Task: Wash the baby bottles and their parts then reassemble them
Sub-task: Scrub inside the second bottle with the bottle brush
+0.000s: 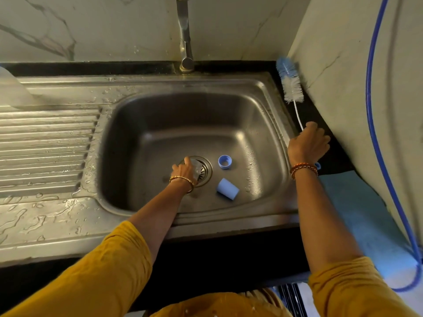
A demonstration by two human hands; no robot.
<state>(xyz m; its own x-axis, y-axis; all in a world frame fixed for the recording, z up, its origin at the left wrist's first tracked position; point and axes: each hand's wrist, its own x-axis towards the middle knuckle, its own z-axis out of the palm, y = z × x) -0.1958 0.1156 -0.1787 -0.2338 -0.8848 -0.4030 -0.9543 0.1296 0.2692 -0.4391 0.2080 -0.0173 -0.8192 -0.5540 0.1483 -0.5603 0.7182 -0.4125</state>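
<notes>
1. The left hand is reaching down into the sink, its fingers curling around a clear bottle that is sitting over the drain.
2. The right hand is gripping the thin handle of a bottle brush on the dark surface at the sink's right edge, fingers wrapping it.
3. A blue ring is lying just right of the drain.
4. A pale blue cap is lying on its side nearby.
5. The tap is standing behind the basin.

Sink: ring and cap in it, right of drain.
Brush: on counter, right of sink.
</notes>
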